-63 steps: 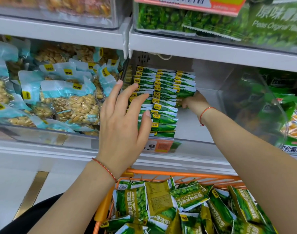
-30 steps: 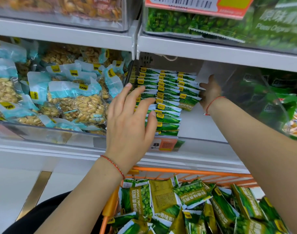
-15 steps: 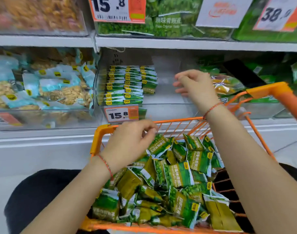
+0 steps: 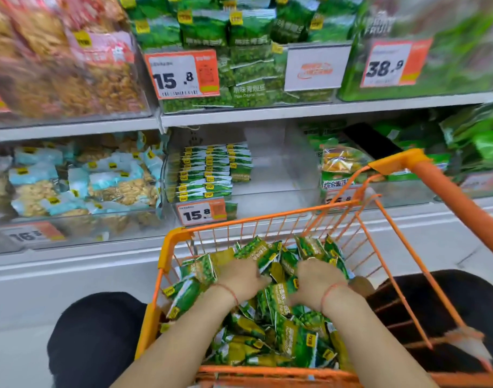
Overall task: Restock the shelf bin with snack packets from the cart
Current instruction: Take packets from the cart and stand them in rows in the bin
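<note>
The orange cart [image 4: 173, 242] stands in front of me, piled with loose green snack packets [image 4: 291, 341]. Both my hands are down in that pile. My left hand [image 4: 241, 278] lies left of centre and my right hand [image 4: 316, 278] just beside it, backs up. Their fingers are sunk among the packets, so any grip is hidden. On the lower shelf behind the cart, the clear shelf bin [image 4: 279, 169] holds neat rows of the same green packets [image 4: 209, 175] along its left side. The bin's right part is bare.
A 15.8 price tag [image 4: 202, 214] hangs on the bin's front. Left of it is a bin of blue-topped nut packets [image 4: 80, 183], right of it mixed green bags [image 4: 343, 163]. The upper shelf [image 4: 239, 116] carries larger green pea bags. The cart handle [image 4: 449, 191] rises at right.
Both hands left the shelf bin and came down into the cart; the left arrived first, then the right. My view pulled back and tilted down.
</note>
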### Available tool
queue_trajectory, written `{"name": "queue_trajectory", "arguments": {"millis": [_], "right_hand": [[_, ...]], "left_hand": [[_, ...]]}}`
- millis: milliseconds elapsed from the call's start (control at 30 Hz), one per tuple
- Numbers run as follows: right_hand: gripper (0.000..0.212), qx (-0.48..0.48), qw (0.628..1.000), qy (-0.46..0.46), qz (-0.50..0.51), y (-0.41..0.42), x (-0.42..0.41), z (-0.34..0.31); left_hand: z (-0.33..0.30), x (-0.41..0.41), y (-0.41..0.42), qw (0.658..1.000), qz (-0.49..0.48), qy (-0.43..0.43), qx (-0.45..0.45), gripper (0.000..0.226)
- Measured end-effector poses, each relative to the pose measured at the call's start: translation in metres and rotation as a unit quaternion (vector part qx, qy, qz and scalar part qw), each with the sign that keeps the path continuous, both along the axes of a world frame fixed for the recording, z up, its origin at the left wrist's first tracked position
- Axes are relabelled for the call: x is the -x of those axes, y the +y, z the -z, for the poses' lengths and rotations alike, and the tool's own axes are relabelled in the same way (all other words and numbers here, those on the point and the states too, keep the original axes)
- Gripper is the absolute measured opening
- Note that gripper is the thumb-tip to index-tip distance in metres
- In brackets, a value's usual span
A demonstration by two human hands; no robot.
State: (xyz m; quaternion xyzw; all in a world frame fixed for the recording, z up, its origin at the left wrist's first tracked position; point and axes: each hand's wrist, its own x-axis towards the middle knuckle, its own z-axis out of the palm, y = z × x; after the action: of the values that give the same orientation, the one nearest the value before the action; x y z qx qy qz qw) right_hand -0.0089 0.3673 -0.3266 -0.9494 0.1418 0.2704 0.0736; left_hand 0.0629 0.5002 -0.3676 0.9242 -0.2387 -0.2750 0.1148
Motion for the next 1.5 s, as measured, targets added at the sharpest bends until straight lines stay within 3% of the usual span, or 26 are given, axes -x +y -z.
{"name": "queue_trajectory", "arguments": {"millis": [67, 133, 200, 367, 467, 567, 633, 700, 733, 867, 967, 1067, 1133, 1233, 1333, 1400, 1500], "right_hand": [[0.055, -0.039, 0.999, -0.021, 0.005, -0.002, -0.001, 0.002], [0.033, -0.119, 0.992, -0.049, 0.008, -0.005, 0.001, 0.006], [0.035, -0.209, 0.976, -0.057, 0.028, -0.007, 0.005, 0.009], [0.020, -0.321, 0.933, -0.139, 0.083, -0.015, 0.009, 0.001], [0.019, -0.406, 0.862, -0.228, 0.201, -0.018, 0.005, -0.006], [0.006, -0.486, 0.748, -0.262, 0.367, -0.019, 0.002, -0.011], [0.010, -0.485, 0.718, -0.273, 0.418, -0.020, 0.001, -0.013], [0.010, -0.499, 0.694, -0.271, 0.443, -0.020, 0.001, -0.016], [0.010, -0.514, 0.681, -0.265, 0.449, -0.020, 0.001, -0.018], [0.014, -0.553, 0.659, -0.254, 0.443, -0.014, 0.004, -0.025], [0.027, -0.536, 0.693, -0.245, 0.415, -0.008, 0.005, -0.023], [0.018, -0.542, 0.712, -0.230, 0.383, -0.004, 0.004, -0.018], [0.018, -0.576, 0.697, -0.208, 0.374, -0.002, 0.005, -0.018], [0.041, -0.628, 0.671, -0.183, 0.348, -0.004, 0.007, -0.018], [0.053, -0.651, 0.674, -0.188, 0.293, -0.003, 0.009, -0.017], [0.050, -0.660, 0.658, -0.208, 0.296, -0.004, 0.008, -0.016], [0.034, -0.669, 0.610, -0.241, 0.350, -0.008, 0.005, -0.014]], "left_hand": [[0.000, -0.006, 0.005, 0.993, -0.055, 0.081, 0.061, 0.028], [-0.001, -0.010, 0.012, 0.978, -0.089, 0.154, 0.105, 0.017], [-0.002, -0.012, 0.017, 0.972, -0.080, 0.188, 0.114, 0.013], [-0.017, -0.015, 0.030, 0.970, -0.080, 0.181, 0.144, 0.005], [-0.026, -0.022, 0.043, 0.954, -0.132, 0.191, 0.188, 0.010], [-0.033, -0.026, 0.052, 0.895, -0.185, 0.278, 0.297, 0.011], [-0.038, -0.028, 0.055, 0.835, -0.199, 0.341, 0.384, 0.016], [-0.040, -0.030, 0.055, 0.780, -0.219, 0.390, 0.438, 0.049], [-0.039, -0.031, 0.055, 0.774, -0.220, 0.393, 0.445, 0.058], [-0.040, -0.025, 0.049, 0.827, -0.167, 0.322, 0.429, 0.027], [-0.037, -0.023, 0.045, 0.835, -0.179, 0.288, 0.434, 0.067], [-0.038, -0.015, 0.037, 0.837, -0.158, 0.286, 0.438, 0.069], [-0.038, -0.010, 0.031, 0.841, -0.148, 0.282, 0.438, 0.058], [-0.043, -0.001, 0.023, 0.832, -0.162, 0.248, 0.469, 0.024], [-0.046, 0.005, 0.012, 0.824, -0.192, 0.178, 0.503, 0.023], [-0.045, 0.008, 0.003, 0.827, -0.198, 0.109, 0.516, 0.026], [-0.045, 0.008, 0.000, 0.826, -0.201, 0.050, 0.525, 0.008]]}}
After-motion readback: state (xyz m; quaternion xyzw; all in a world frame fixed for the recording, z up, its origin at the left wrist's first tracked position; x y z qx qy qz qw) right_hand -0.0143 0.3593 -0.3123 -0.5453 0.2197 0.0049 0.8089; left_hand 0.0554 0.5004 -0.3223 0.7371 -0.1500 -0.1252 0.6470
